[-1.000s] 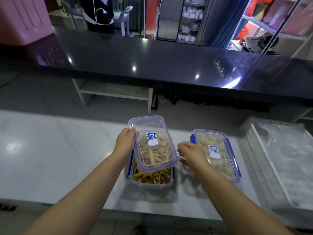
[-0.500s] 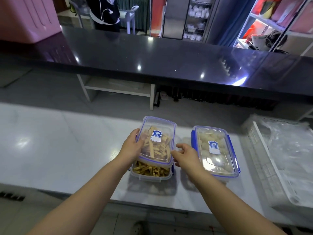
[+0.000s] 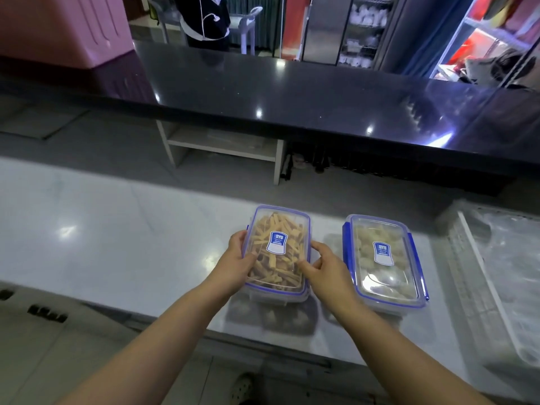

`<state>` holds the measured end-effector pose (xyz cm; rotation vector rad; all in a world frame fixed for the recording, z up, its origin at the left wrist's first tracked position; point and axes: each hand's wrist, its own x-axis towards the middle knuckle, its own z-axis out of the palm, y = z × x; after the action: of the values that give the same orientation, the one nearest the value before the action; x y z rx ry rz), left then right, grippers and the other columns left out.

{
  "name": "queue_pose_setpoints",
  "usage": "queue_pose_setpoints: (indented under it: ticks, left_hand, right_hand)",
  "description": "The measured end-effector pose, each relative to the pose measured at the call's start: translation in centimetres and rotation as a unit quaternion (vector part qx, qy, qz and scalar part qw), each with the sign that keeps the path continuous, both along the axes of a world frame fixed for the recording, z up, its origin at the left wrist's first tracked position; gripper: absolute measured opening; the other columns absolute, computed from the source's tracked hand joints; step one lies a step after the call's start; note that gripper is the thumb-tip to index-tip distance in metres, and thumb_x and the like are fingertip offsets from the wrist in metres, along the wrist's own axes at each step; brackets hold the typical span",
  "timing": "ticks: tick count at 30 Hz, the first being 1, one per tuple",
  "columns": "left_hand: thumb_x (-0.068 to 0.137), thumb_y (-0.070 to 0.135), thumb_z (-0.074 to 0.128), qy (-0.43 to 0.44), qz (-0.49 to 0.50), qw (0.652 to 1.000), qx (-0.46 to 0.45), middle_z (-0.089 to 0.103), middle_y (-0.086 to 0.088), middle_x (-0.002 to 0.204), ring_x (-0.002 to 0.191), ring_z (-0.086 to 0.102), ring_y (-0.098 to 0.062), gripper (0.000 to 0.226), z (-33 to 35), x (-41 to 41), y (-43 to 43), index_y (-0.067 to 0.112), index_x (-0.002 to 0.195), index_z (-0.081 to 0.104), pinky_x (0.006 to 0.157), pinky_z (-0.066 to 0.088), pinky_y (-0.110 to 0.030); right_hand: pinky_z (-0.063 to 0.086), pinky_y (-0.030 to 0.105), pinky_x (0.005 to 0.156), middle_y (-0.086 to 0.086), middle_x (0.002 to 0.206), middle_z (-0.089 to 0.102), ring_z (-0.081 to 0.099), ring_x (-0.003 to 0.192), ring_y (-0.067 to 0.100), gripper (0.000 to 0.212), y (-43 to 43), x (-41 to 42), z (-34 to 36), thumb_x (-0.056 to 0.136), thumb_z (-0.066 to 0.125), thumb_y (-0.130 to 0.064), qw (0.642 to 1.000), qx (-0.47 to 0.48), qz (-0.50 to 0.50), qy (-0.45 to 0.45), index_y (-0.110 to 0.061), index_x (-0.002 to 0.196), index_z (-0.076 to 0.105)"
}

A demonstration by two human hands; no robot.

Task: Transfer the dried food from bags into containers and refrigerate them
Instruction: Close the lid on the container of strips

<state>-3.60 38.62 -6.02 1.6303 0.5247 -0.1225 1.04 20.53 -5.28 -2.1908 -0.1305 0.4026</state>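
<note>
— Left hand point(image 3: 238, 264) and right hand point(image 3: 324, 268): what is each doing?
— Both are closed on the clear lid point(image 3: 277, 270) of the stick container point(image 3: 276, 298). The left one clasps the lid's left long side, thumb lying on top. The right one pinches the right long side, thumb on top as well.
— Is the lid seated?
— It lies flat over the box and covers it. Whether it is snapped shut cannot be told.
— Where does that box stand?
— On the white tabletop point(image 3: 117, 229), close to its near edge, right of the middle. Yellow-brown dried sticks point(image 3: 292, 229) show through the lid, under a blue-and-white label point(image 3: 277, 243).
— And beside it?
— A second container point(image 3: 382, 285) sits just to the right, apart from the first. Its lid is on, blue latches point(image 3: 346, 249) run along its sides, and pale pieces lie inside.
— Further right?
— A white tray point(image 3: 493, 287) at the tabletop's right end holds crumpled clear plastic point(image 3: 514, 252).
— Beyond the tabletop?
— A glossy black counter point(image 3: 292, 95) runs across, with a white shelf unit point(image 3: 222, 141) below it. Behind it are a person in dark clothes point(image 3: 204, 21) and a pink cabinet point(image 3: 58, 27).
</note>
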Motion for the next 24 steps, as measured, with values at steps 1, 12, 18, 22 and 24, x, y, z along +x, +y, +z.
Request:
queue_pose_setpoints:
  ticks: [1,12,18,22,24]
  left_hand:
    - [0.097,0.024,0.047,0.001,0.005,1.0,-0.004,0.06,0.001,0.119,0.097,0.068,-0.019,0.038,-0.2,-0.1,0.0,0.03,0.132,0.033,0.081,0.058,-0.041]
    - [0.096,0.02,0.049,0.021,0.026,0.999,-0.029,0.061,0.008,0.113,0.093,0.068,-0.018,0.035,0.6,0.9,0.1,0.033,0.125,0.035,0.082,0.058,-0.041]
    - [0.093,0.021,0.057,0.028,0.021,0.998,-0.049,0.059,0.004,0.118,0.094,0.068,-0.018,0.038,0.9,0.8,0.5,0.028,0.124,0.037,0.082,0.058,-0.041]
    - [0.088,0.019,0.064,0.015,0.025,0.999,-0.016,0.06,0.003,0.118,0.1,0.065,-0.016,0.035,0.7,0.1,1.2,0.024,0.119,0.048,0.074,0.06,-0.034]
    - [0.088,0.014,0.063,0.011,0.033,0.999,0.002,0.062,0.002,0.114,0.1,0.064,-0.013,0.029,0.6,-0.4,1.6,0.022,0.115,0.054,0.065,0.058,-0.024]
  right_hand:
    - [0.058,0.035,0.072,-0.01,0.082,0.061,0.065,0.08,0.01,0.045,0.0,-0.1,0.0,0.09,0.058,-0.031,1.0,-0.001,0.004,-0.004,-0.028,0.132,0.044]
    - [0.058,0.034,0.066,-0.003,0.077,0.064,0.065,0.072,0.01,0.045,0.2,0.8,-0.2,0.089,0.059,-0.033,1.0,-0.01,-0.005,-0.016,-0.028,0.131,0.044]
    - [0.051,0.02,0.055,-0.004,0.077,0.062,0.064,0.071,0.008,0.045,0.3,0.9,-0.2,0.09,0.059,-0.031,1.0,0.006,-0.008,0.0,-0.026,0.131,0.044]
    - [0.053,0.021,0.056,-0.005,0.076,0.06,0.064,0.071,0.009,0.045,0.2,0.7,-0.2,0.09,0.06,-0.03,1.0,0.018,-0.002,-0.004,-0.025,0.132,0.044]
    - [0.052,0.02,0.056,-0.005,0.074,0.059,0.063,0.069,0.008,0.045,0.1,0.5,0.0,0.089,0.06,-0.029,1.0,0.021,0.004,-0.01,-0.024,0.131,0.044]
